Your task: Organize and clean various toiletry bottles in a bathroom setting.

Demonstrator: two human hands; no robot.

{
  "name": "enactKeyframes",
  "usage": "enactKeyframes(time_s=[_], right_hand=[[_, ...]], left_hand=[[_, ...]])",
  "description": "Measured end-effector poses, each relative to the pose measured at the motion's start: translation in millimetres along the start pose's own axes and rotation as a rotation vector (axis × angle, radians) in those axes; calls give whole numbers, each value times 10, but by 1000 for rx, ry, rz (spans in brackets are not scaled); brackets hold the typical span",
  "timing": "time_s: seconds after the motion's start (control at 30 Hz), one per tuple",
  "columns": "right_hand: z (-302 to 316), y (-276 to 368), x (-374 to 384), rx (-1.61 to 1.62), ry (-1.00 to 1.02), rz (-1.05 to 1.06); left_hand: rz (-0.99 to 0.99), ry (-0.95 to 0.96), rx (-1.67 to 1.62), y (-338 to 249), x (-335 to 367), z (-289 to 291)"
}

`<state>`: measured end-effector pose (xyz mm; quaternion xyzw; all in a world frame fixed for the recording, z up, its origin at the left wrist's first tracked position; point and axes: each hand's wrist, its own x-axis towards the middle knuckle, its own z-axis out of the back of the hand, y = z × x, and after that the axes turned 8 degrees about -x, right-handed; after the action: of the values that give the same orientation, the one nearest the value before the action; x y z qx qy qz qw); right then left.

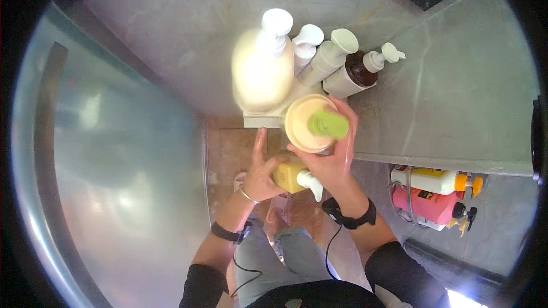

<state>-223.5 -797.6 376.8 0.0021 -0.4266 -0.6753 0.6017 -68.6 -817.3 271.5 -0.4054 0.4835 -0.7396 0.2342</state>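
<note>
My right hand [334,157] is wrapped round a wide cream-coloured round bottle [299,121] with a light green pump top [329,124]. Its thumb lies on the near side and its fingers on the right side. My left hand [261,178] grips a small yellow bottle [289,177] with a white pump head [310,184], which tilts toward the right. The left index finger stretches forward, close to the front edge of a small pale shelf [261,121]. The fingers under the yellow bottle are hidden.
Behind my hands, a large cream pump bottle [260,77], a white pump bottle [305,48], a pale pump bottle [325,63] and a brown pump bottle [358,71] stand against marbled wall tiles. A wire rack [410,194] at right holds several bottles. A glass panel [131,154] borders the left.
</note>
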Motion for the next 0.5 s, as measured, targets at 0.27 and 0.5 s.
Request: enactKeyframes(time_s=[0.27,0.5], right_hand=[[214,130,332,280,460,-60],[59,-205,1084,-268,-153,195]], left_hand=[[41,-40,-89,88,135,-128],[51,-40,27,73,131,-162]])
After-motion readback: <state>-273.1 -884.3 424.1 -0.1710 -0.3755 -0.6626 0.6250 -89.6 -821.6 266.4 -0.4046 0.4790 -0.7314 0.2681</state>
